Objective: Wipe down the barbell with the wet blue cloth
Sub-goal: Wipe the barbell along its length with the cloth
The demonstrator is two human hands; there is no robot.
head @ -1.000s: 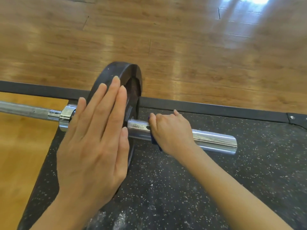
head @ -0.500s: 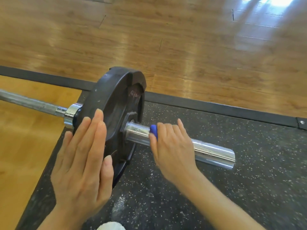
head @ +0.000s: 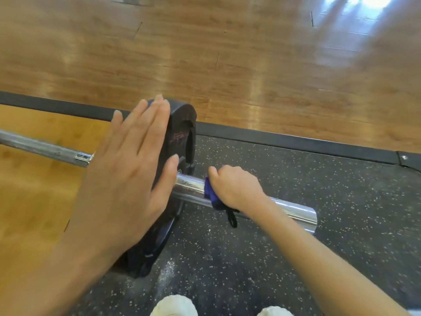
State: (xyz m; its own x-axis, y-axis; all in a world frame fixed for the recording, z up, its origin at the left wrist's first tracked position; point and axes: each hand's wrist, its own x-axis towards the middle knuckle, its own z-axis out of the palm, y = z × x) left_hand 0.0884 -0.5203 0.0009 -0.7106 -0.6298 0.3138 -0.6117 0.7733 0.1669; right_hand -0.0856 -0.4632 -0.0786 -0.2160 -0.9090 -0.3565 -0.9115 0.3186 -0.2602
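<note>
The left hand (head: pixel 127 179) is back up flat on the plate (head: pixel 182 133), fingers straight and together, steadying it. The cloth (head: pixel 210 193) is now clamped round the barbell (head: pixel 191 188) sleeve by the right hand (head: pixel 237 187), fingers curled; wiping goes on, sleeve end undone.

1. Scene bright, daylight-like; strongest source at top right, where the wooden floor (head: pixel 227 53) burns out to white glare.
2. Pale vertical reflection streaks run down the floor planks.
3. Chrome barbell sleeve (head: pixel 291 210) carries sharp specular highlights along its top.
4. Soft shadow under the sleeve on the speckled rubber mat (head: pixel 319 183).
5. Motion blur smears the top and left of the frame; left hand (head: pixel 123 179) is soft-edged.
6. Wide-angle bowing: the mat's border curves.
</note>
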